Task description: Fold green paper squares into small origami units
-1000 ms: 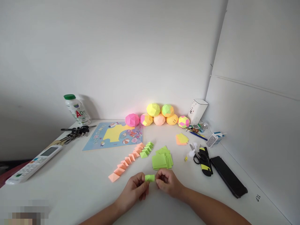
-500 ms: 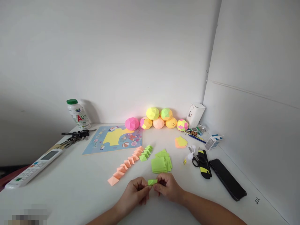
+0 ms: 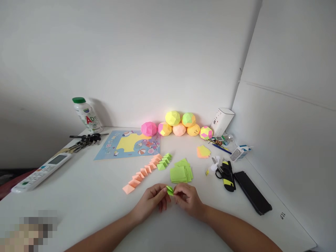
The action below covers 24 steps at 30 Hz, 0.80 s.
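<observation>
Between both hands is a small folded piece of green paper (image 3: pixel 169 190), tilted, with one fold standing up. My left hand (image 3: pixel 153 199) pinches its left end between thumb and forefinger. At its right end, the fingers of my right hand (image 3: pixel 189 199) close on the paper. Just beyond the hands lies a loose stack of green paper squares (image 3: pixel 180 174). To the left of that stack, a short row of folded green pieces (image 3: pixel 164 161) sits beside a longer slanting row of folded peach pieces (image 3: pixel 141 174).
Faceted paper balls (image 3: pixel 179 128) are piled by the wall. A puzzle board (image 3: pixel 105 154), bottle (image 3: pixel 89 117), keys (image 3: pixel 85 140) and remote (image 3: pixel 43 171) lie left. Scissors (image 3: pixel 219 173), a yellow-black cutter (image 3: pixel 228 177), a black phone (image 3: pixel 252 192) and a small box (image 3: pixel 240 153) lie right.
The green paper has gone from lying flat between the fingers to a tilted piece with a raised fold. The camera view has dipped, so the tabletop things appear higher.
</observation>
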{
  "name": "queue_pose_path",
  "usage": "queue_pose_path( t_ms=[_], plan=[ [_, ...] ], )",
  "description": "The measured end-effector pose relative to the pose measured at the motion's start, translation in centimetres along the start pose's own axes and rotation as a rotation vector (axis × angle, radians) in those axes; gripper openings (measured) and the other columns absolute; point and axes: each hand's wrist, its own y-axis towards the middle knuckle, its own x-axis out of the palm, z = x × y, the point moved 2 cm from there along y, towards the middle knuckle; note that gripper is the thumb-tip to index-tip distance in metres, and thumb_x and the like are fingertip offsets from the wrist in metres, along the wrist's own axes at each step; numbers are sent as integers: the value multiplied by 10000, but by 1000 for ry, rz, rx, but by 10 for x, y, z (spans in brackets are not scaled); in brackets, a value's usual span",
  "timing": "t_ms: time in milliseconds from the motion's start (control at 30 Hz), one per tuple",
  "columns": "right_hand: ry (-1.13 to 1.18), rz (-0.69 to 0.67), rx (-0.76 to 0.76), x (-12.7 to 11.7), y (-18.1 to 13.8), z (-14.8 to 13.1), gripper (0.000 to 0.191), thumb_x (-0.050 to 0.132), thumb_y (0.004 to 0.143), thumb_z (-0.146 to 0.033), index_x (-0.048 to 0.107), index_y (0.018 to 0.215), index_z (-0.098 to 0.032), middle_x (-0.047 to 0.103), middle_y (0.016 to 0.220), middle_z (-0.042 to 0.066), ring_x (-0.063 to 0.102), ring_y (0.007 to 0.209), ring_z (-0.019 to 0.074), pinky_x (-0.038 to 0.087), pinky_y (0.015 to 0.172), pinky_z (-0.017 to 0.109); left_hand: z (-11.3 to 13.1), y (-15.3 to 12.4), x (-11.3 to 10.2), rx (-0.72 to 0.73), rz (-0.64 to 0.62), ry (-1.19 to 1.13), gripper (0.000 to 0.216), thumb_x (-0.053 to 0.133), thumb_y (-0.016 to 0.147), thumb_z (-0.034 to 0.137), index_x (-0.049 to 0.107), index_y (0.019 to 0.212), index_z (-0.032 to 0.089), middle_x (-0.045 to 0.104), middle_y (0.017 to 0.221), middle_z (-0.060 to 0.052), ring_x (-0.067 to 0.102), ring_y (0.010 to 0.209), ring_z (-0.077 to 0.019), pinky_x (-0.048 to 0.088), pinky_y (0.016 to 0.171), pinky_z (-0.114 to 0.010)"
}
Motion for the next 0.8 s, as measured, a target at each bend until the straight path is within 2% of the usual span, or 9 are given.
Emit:
queue_pose_path(
  t_ms=[200, 533, 633, 800],
  plan=[
    [-108, -13, -72, 1, -1, -2, 142, 500, 860, -244, 614, 792, -191, 610, 805, 81, 585, 714, 168, 489, 612, 288, 1, -2, -2, -47, 18, -20, 475, 570, 771, 547, 559, 1000, 131, 604, 633, 1, 547, 488, -118, 427, 475, -246],
    [-95, -20, -52, 1, 0, 3, 151, 529, 860, -268, 663, 827, -206, 633, 873, 83, 613, 788, 175, 520, 712, 315, 0, -3, -4, -60, 19, -23, 502, 610, 740, 526, 561, 1053, 137, 611, 640, 0, 562, 504, -122, 434, 477, -249],
    [-52, -1, 18, 1, 0, 3, 127, 574, 828, -286, 667, 800, -203, 633, 882, 84, 618, 772, 181, 523, 673, 309, 2, -3, -3, -55, -2, -15, 487, 601, 754, 513, 572, 1064, 139, 602, 639, 3, 551, 500, -116, 430, 477, -246],
    [186, -10, 252, 2, 3, 2, 148, 620, 786, -323, 623, 752, -179, 603, 793, 55, 581, 568, 130, 502, 521, 273, 3, -5, -2, -29, -48, 22, 430, 563, 800, 471, 581, 1080, 146, 586, 655, 4, 532, 517, -108, 427, 498, -245]
  ],
)
